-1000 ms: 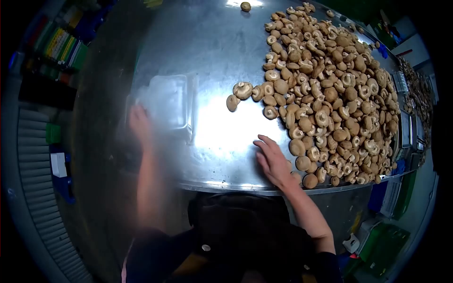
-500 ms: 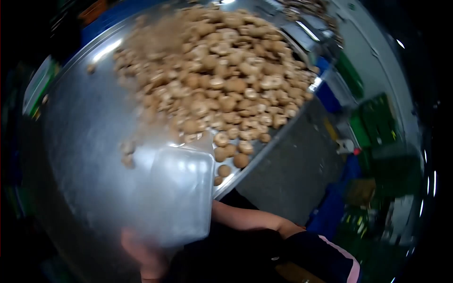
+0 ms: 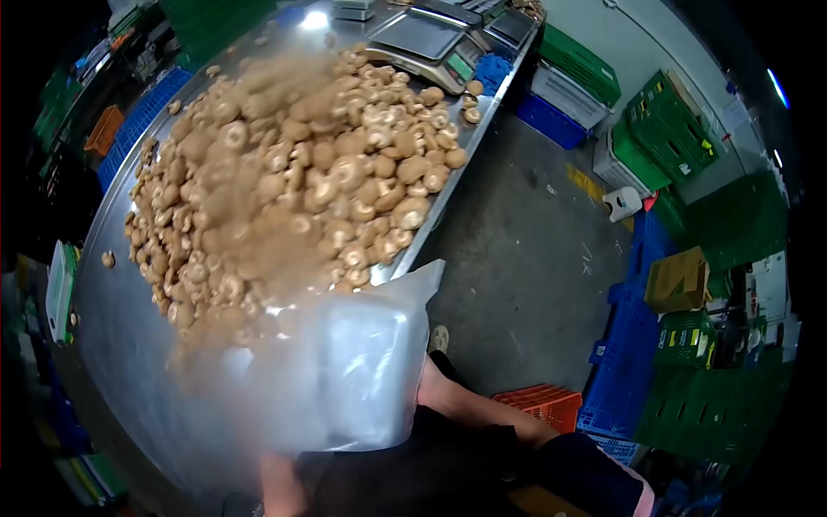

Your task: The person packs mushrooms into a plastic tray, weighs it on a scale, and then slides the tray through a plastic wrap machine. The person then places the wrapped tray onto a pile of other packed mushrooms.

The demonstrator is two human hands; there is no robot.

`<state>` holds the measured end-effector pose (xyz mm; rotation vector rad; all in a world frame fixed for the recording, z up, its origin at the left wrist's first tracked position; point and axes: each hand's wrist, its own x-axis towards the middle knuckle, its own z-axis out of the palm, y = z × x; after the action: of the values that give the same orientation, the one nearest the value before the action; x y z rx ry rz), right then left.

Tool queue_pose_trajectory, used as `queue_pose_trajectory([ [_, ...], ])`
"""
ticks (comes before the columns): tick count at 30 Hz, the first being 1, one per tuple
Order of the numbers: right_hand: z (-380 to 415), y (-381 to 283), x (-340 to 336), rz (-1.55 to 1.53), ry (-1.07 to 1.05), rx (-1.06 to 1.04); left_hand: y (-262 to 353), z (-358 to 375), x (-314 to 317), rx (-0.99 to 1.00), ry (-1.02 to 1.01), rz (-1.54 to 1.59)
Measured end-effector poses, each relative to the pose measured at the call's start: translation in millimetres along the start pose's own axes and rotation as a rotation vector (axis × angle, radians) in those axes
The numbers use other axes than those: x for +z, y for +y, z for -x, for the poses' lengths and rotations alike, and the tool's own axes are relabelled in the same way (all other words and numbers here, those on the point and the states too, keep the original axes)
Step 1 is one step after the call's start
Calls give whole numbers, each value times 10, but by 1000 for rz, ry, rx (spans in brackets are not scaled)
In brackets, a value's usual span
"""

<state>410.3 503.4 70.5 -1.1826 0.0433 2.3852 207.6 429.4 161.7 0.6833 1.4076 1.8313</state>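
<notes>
A large heap of brown mushrooms (image 3: pixel 370 172) lies on a metal table (image 3: pixel 112 345). In front of me a translucent, boxy plastic bag (image 3: pixel 366 362) is tipped over the near side of the heap, its loose film edge sticking up at the right. Mushrooms blurred by motion tumble around its left side. My right hand (image 3: pixel 427 379) grips the right side of the bag, its fingers mostly hidden behind it. At the lower left, my left hand (image 3: pixel 280 482) is smeared by motion near the bag's lower edge, and its fingers cannot be made out.
Scales (image 3: pixel 422 39) and a blue crumpled item (image 3: pixel 491 73) are at the table's far end. Green crates (image 3: pixel 672 129), a cardboard box (image 3: pixel 678 280), blue pallets (image 3: pixel 624 319) and an orange crate (image 3: pixel 543 407) stand to the right on the floor. A green-and-white tray (image 3: pixel 62 289) is at the left.
The view has shifted, bringing the scales and more floor into sight. The bag now appears further right, and the mushroom heap reaches closer to it, with more mushrooms blurred in motion.
</notes>
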Motion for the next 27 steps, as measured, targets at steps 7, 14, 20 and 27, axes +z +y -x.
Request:
queue_pose_trajectory([
  [7, 582, -1372, -584, 816, 43, -442, -922, -317, 2069, -288, -348, 264],
  [14, 1012, -2672, -962, 1278, 223, -1109, -1592, -445, 3451, -485, -581, 430],
  [20, 914, -3785, -1202, 1312, 42, -1190, -2063, -635, 4428, -677, -746, 505],
  [27, 698, -4934, -1292, 1124, 104, -1418, -2436, -1262, 5423, -803, -830, 572],
])
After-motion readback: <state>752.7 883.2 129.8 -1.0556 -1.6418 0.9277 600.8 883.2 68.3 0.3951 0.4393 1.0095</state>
